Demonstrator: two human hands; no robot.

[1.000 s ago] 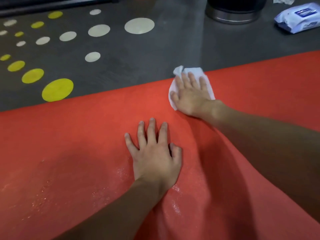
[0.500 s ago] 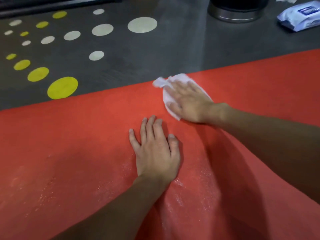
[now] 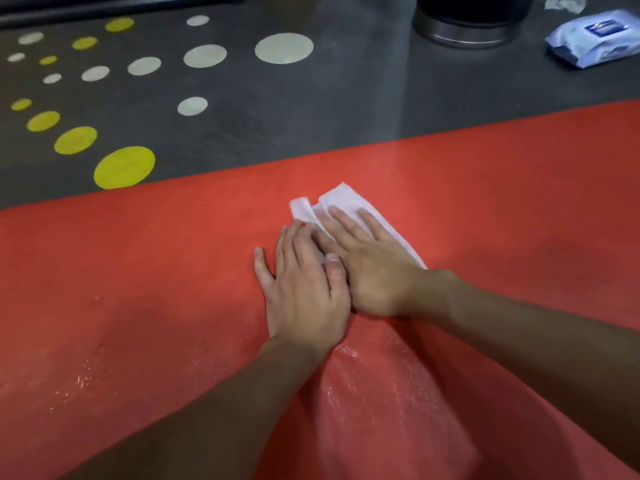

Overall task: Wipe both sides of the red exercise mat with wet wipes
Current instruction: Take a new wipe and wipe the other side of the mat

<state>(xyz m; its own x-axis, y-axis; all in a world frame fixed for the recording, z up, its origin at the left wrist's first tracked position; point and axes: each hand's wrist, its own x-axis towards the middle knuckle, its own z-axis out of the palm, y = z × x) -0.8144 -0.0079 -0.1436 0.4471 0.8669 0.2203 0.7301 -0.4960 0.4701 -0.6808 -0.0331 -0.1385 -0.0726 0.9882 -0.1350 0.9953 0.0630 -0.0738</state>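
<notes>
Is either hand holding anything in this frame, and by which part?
Nothing is gripped. The right hand presses flat on the wipe, covering its near part; the left hand lies flat on the mat beside it.

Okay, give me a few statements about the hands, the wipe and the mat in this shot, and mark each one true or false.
1. The right hand presses a white wipe flat on the red mat. True.
2. The left hand grips a second wipe. False: it rests flat on the mat, gripping nothing.
3. The pack of wipes lies on the mat. False: it lies on the grey floor beyond the mat's far edge.
4. The two hands lie side by side, touching. True.
5. The mat glistens wet in places nearer the camera. True.
</notes>
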